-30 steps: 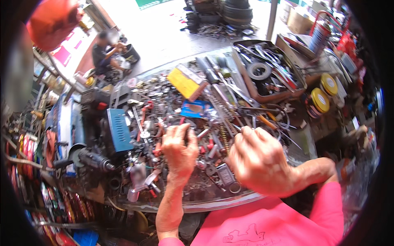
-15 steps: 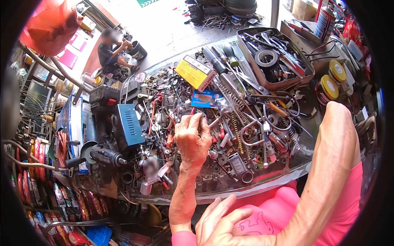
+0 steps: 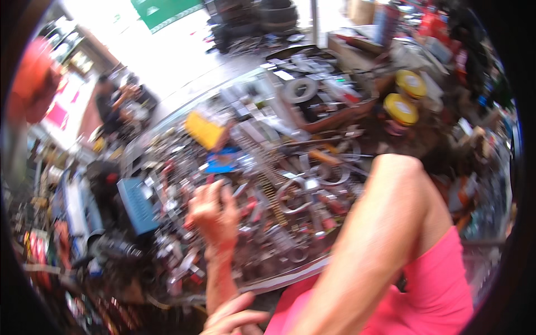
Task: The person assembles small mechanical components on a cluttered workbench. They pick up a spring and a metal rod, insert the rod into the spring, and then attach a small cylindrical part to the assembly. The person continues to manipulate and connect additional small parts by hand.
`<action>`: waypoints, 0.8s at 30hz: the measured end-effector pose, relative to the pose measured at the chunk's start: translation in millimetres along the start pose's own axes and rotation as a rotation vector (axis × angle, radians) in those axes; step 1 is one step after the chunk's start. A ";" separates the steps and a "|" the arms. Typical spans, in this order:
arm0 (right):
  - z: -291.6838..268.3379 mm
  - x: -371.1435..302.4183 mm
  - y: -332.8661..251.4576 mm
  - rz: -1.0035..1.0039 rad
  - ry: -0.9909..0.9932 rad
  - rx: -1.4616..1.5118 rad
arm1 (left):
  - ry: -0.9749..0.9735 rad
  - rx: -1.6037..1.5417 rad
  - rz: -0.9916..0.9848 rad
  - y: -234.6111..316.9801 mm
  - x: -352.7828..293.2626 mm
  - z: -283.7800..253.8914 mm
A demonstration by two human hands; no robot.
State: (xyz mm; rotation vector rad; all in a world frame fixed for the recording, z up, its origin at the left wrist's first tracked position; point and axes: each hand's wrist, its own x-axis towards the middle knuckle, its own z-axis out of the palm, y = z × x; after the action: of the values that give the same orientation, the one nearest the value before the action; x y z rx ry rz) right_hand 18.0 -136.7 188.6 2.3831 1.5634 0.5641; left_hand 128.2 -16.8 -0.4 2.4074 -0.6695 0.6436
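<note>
Head view is showing the left hand (image 3: 215, 215) poised over a heap of small metal parts (image 3: 262, 223), which is covering the near middle of the table (image 3: 301, 273). Its fingers are curling toward one another, but blurring is hiding the tips, so I cannot tell whether they are closing on anything or touching the heap. The right hand (image 3: 237, 318) is appearing at the near edge, overlapping the left forearm; its visible fingers are extending, slightly apart, and I cannot tell whether they are touching that arm or holding something. The right elbow is bending out to the right, above a pink sleeve (image 3: 438, 279).

Just beyond the left fingers, a blue packet (image 3: 222, 161) is lying on the heap, with a yellow box (image 3: 204, 129) sitting farther off. A brass-coloured coil spring (image 3: 272, 201) is lying to the right of the left hand. To the left, a blue vented box (image 3: 137, 205) is standing near a dark power tool (image 3: 114, 245). On the far right, a tool tray (image 3: 335, 120) is holding a grey ring (image 3: 288, 90) among tools, and two yellow-lidded jars (image 3: 401, 110) are standing beyond its right side. Far left, another person (image 3: 109, 106) is sitting low, near an orange bag (image 3: 34, 75) that is hanging closer.
</note>
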 end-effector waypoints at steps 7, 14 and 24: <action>30.0 -22.2 35.4 0.147 0.075 0.355 | 0.008 0.037 -0.013 -12.0 -7.0 -13.9; 86.6 -152.9 24.1 0.929 -0.097 0.417 | 0.000 -0.029 0.001 2.1 -2.0 -7.4; 108.8 -156.7 -75.1 1.107 0.050 0.502 | 0.025 -0.068 0.007 2.2 -1.2 -0.9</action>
State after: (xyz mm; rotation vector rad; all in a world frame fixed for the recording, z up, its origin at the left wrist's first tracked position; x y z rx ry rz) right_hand -51.7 -248.5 31.5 3.5305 0.2300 0.4101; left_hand 125.8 -17.4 0.4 2.3319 -0.6787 0.6423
